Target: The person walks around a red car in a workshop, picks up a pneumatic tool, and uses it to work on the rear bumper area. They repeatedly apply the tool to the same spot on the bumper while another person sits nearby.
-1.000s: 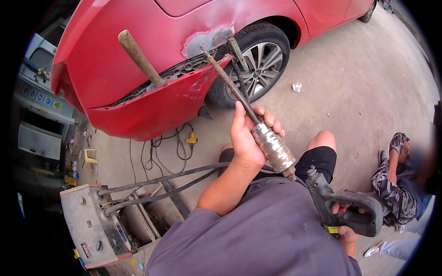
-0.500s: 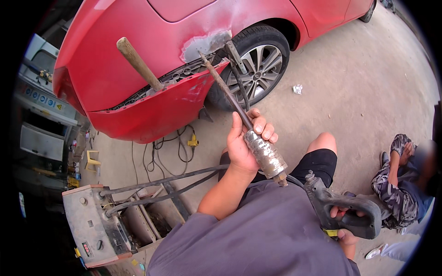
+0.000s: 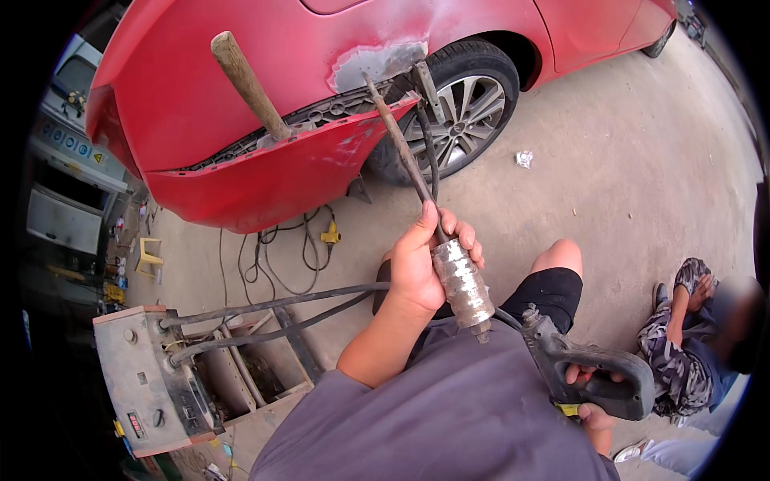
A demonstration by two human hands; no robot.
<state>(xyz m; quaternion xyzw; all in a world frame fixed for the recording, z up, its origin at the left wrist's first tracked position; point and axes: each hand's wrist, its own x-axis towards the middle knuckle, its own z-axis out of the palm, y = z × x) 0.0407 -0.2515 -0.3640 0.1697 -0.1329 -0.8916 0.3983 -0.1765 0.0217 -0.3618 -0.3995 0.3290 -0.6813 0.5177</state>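
My left hand is closed round the shaft of a slide hammer, just above its worn, silvery sliding weight. The rod slants up and away. Its thin tip is at the sanded bare-metal patch above the red car's rear wheel; whether it touches is unclear. My right hand grips a black pistol-handled tool low on the right, fingers through the handle loop. Below the patch, the red bumper hangs partly away from the body, with a wooden handle wedged upright in the gap.
A dusty machine on a frame stands at lower left, with thick black cables running from it toward me. Thin cords and a yellow connector lie under the bumper. A person in camouflage trousers sits at right. Crumpled litter lies near the wheel.
The view has shifted slightly, moving the car and floor items in the picture. The slide hammer leans a little more upright; both hands keep their holds, and the tip stays at the bare patch.
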